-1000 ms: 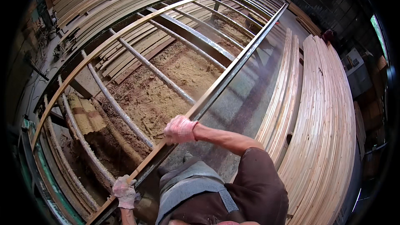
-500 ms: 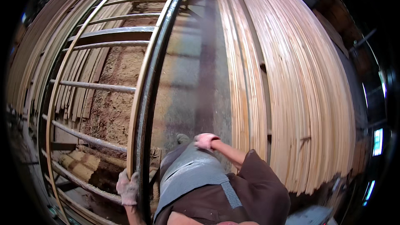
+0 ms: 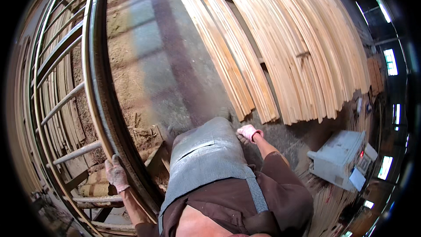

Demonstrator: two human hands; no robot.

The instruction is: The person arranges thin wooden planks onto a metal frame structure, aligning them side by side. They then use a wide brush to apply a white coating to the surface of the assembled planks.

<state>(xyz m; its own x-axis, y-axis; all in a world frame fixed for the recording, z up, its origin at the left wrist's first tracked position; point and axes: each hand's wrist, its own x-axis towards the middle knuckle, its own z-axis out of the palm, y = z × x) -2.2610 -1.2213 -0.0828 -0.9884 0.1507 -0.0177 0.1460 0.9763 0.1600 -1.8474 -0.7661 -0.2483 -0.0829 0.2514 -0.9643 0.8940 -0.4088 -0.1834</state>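
Note:
My left hand (image 3: 116, 175), in a pale work glove, is closed around a long, thin wood strip (image 3: 90, 63). The strip runs along the dark metal rail (image 3: 105, 90) of a long roller frame, and its near end passes under my left forearm. Beside my grey apron (image 3: 207, 142), my right hand (image 3: 248, 133) hangs in a pink-and-grey glove. Its fingers are curled in, and nothing shows in them. Nearest to that hand are the cut ends of long pale boards (image 3: 245, 79), which it does not touch.
Rollers (image 3: 72, 103) cross the frame on my left, above sawdust and stacked boards (image 3: 66, 118). A concrete floor strip (image 3: 169, 57) lies between frame and boards. A wide board stack (image 3: 307, 61) fills the right. Behind it stands a grey machine cabinet (image 3: 337, 158) with a red light.
My view has turned right, so the frame sits further left and the grey cabinet shows. My right hand has swung from before the apron to its right. My left hand stays on the strip.

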